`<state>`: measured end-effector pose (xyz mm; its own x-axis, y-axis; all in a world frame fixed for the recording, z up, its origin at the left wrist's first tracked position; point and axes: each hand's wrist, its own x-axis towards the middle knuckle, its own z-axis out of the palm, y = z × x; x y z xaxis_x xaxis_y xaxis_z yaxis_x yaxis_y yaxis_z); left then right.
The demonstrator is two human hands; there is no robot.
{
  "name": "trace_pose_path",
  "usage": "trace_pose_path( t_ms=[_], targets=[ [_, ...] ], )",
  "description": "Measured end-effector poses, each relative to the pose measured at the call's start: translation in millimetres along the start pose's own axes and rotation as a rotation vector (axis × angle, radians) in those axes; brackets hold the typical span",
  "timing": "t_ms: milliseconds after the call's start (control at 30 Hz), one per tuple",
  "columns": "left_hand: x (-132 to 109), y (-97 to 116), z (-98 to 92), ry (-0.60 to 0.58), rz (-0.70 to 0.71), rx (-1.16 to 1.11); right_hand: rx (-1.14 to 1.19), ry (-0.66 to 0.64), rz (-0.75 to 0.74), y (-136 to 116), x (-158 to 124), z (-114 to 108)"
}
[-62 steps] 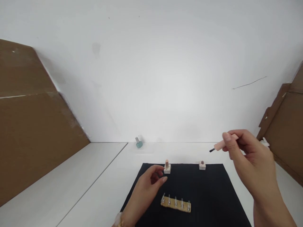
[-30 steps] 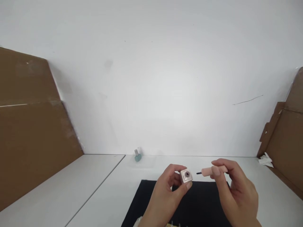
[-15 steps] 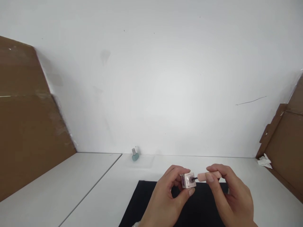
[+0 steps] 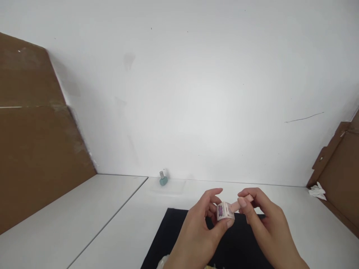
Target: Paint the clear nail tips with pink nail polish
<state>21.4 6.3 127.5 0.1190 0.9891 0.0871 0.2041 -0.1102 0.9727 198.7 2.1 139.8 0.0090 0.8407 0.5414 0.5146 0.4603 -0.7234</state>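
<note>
My left hand (image 4: 196,231) pinches a small square nail polish bottle (image 4: 224,211) with a white-pink glass body and purple showing inside. My right hand (image 4: 266,220) holds a pale pink brush cap (image 4: 241,203) between its fingertips. The cap's end meets the top of the bottle, and the brush is hidden. Both hands hang just above the far part of a black mat (image 4: 175,220).
A teal polish bottle (image 4: 163,179) with a grey cap stands beyond the mat on the white table (image 4: 112,209). Brown cardboard walls (image 4: 36,130) rise on the left and right. White tissue (image 4: 317,193) lies at the right corner.
The pink cap has closed onto the bottle, and its brush has gone out of sight. The bottle has tilted, turning its purple-showing side upward. Both hands have drawn closer together.
</note>
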Motion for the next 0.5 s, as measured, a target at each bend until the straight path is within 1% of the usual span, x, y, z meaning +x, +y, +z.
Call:
trace_pose_path(
  t_ms=[100,200,333,400,433,500],
  targets=[
    [0,1,-1.5,0.040,-0.029,-0.074,0.147,-0.082,0.173,4,4,1],
    [1,7,-3.8,0.012,-0.076,-0.217,0.236,-0.098,0.255,8,5,3],
    [3,13,-7.1,-0.097,-0.182,-0.411,0.193,-0.046,0.249,10,1,6],
    [3,13,-8.1,-0.165,-0.230,-0.513,0.230,-0.027,0.243,10,0,5],
    [3,12,-8.4,-0.201,-0.245,-0.563,0.279,-0.042,0.247,10,1,4],
    [3,8,-8.4,-0.264,-0.267,-0.648,0.394,-0.124,0.260,9,3,3]
  ],
)
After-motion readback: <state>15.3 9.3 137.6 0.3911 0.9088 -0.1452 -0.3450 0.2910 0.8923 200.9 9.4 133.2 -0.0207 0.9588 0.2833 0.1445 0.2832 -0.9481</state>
